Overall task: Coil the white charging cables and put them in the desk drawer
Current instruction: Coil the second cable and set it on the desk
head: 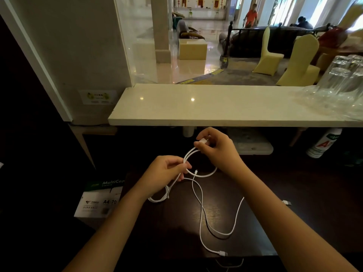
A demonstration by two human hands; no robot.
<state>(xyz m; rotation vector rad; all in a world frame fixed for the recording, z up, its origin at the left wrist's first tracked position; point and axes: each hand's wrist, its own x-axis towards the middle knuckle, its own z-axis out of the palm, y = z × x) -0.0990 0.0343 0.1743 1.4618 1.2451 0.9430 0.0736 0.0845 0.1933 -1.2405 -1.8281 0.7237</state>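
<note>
While both your forearms reach forward over the dark desk (255, 193), your right hand (218, 148) is raised near the far edge, fingers pinched shut on the cable's (201, 203) white plug. Your left hand (167, 169) sits lower and just beside it, thumb and fingers closed on the cable where one loop forms between the hands. Rest of the cable trails loose in slack curves across the desk middle, its other connector (223, 253) lying near the near edge. Paper ream (98, 201) sits off the left edge.
</note>
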